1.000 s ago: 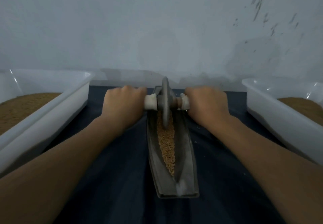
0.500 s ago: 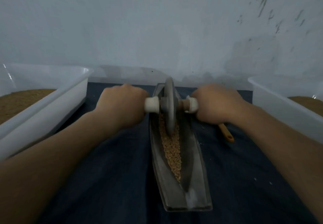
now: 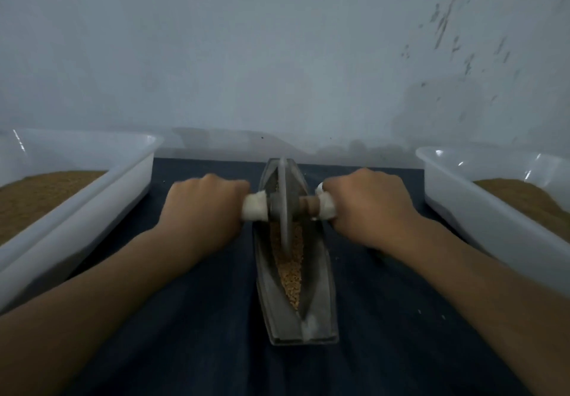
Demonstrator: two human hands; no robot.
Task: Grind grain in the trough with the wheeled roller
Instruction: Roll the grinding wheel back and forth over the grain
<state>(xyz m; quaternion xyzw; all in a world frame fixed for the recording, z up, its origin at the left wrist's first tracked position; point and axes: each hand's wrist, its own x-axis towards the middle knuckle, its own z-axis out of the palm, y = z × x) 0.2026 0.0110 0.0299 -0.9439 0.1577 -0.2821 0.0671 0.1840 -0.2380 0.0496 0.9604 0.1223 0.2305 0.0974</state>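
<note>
A long, narrow grey metal trough (image 3: pixel 322 290) lies lengthwise on a dark blue cloth, running away from me. Golden-brown grain (image 3: pixel 291 275) fills its central groove. The wheeled roller (image 3: pixel 284 207), a grey metal disc on a crosswise axle with white-wrapped handles, stands upright in the groove in the far half of the trough. My left hand (image 3: pixel 203 210) grips the left handle and my right hand (image 3: pixel 370 207) grips the right handle. The grain under the wheel is hidden.
A white plastic tub (image 3: pixel 92 204) with brown grain stands on the left, and a second white tub (image 3: pixel 481 210) with brown grain on the right. A pale wall rises just behind the trough. The dark blue cloth (image 3: pixel 191 334) covers the surface between the tubs.
The roller and both hands have moved back towards the far end of the trough after rolling a little towards me. An orange-handled tool seen beside my right hand half a second ago is hidden now.
</note>
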